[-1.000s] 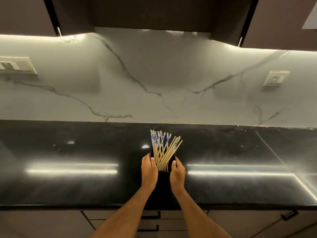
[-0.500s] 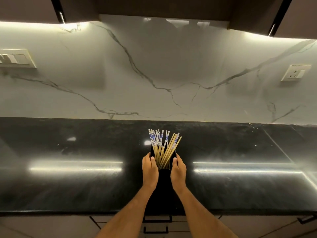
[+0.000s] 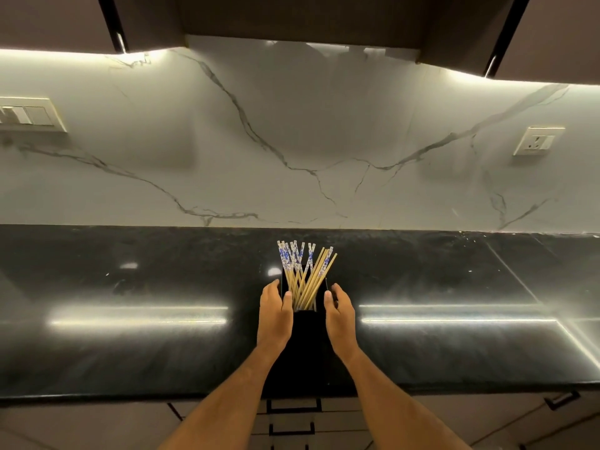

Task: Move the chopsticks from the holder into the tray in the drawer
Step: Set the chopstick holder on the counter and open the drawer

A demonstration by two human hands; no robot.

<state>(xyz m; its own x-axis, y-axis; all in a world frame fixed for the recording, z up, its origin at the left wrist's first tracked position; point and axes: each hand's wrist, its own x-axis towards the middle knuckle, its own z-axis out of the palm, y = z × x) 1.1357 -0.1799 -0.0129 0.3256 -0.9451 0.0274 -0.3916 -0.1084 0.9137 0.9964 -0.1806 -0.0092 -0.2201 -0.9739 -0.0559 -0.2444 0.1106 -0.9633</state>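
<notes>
A black rectangular holder (image 3: 308,339) stands on the black countertop (image 3: 130,352), near its front edge. It holds several chopsticks (image 3: 303,274), wooden with blue-and-white patterned tops, fanned out upward. My left hand (image 3: 274,315) presses the holder's left side, thumb at its rim. My right hand (image 3: 339,315) cups the right side, thumb at the rim. The drawer fronts (image 3: 293,417) below the counter are closed, and no tray is visible.
A white marble backsplash (image 3: 292,141) rises behind the counter, with a switch plate (image 3: 29,115) at left and a socket (image 3: 537,141) at right. Dark upper cabinets (image 3: 308,21) hang overhead. A further drawer handle (image 3: 561,399) sits at lower right.
Both hands stay on the holder's sides. The view has shifted slightly, so more of the drawer fronts shows below the counter edge.
</notes>
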